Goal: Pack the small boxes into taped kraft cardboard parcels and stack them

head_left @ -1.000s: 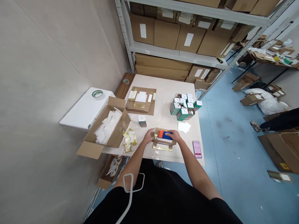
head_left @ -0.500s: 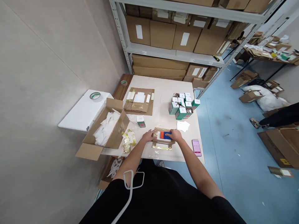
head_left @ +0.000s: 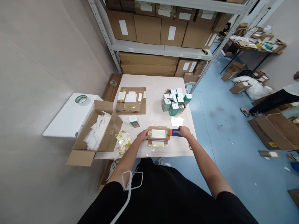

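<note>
A small flat cardboard parcel [head_left: 158,135] with a white label and gold tape lies near the front edge of the white table [head_left: 156,85]. My left hand [head_left: 143,135] rests on its left end, fingers laid against it. My right hand [head_left: 184,132] is closed on a blue and orange tape dispenser [head_left: 174,132] at the parcel's right end. A small green and white box [head_left: 134,121] stands just behind the parcel.
An open carton of white packing paper [head_left: 99,132] sits left, with gold tape scraps [head_left: 122,140] beside it. Flattened cardboard [head_left: 131,101] and a cluster of green boxes [head_left: 175,100] lie further back. Tape rolls [head_left: 81,99], loaded shelves [head_left: 161,46], another person's legs [head_left: 268,102] at right.
My right hand has drawn the tape dispenser from the top of the parcel to its right end, uncovering the white label. The camera view has shifted, so everything sits further left.
</note>
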